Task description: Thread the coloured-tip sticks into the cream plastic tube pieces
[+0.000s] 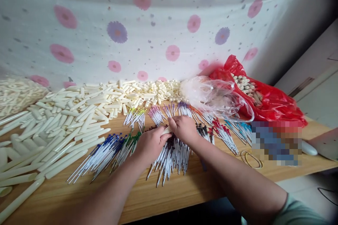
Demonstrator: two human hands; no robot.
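Observation:
My left hand [151, 145] is closed around a cream plastic pen barrel [166, 132], of which only a short piece shows. My right hand [184, 130] meets it at the far end, fingers bent into a pinch; whatever lies between those fingertips is hidden. Directly below both hands spreads a pile of white pen refills [171, 161] with dark brown ends. Blue-ended refills [101, 153] and green-ended refills [127, 150] lie left of my left hand. Black-ended refills [202, 132] and red-ended refills [224, 134] are to the right of my right hand.
Cream barrels [66, 140] cover the table's left side, with shorter cream tubes [148, 91] heaped behind. A clear plastic bag [216, 95] and a red bag [280, 105] holding cream parts stand back right. Rubber bands [250, 160] lie on the wooden table [148, 200]. A flowered sheet [155, 35] hangs behind.

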